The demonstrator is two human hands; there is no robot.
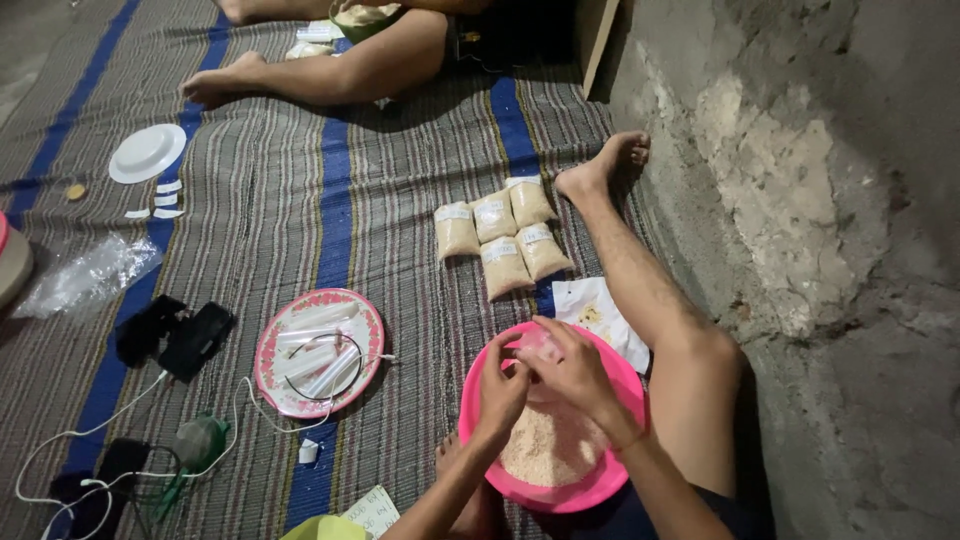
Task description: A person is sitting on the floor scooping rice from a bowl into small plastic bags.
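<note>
With five filled packets (497,243) already lying on the mat (300,200), another small clear bag (537,345) is being pinched by both hands, left hand (500,390) and right hand (575,370), over the pink basin (475,400), where much grain (550,445) is remaining.

The scene is dim and evenly lit, with light that seems to come from above and in front. The grey wall (800,150) on the right falls off into darkness toward its lower corner. Soft shadows lie under the pink basin (480,400) and along the person's leg. The striped mat (300,200) is fairly sharp; the hands (540,370) look slightly blurred. The white plate (147,153) shows mild glare.
</note>
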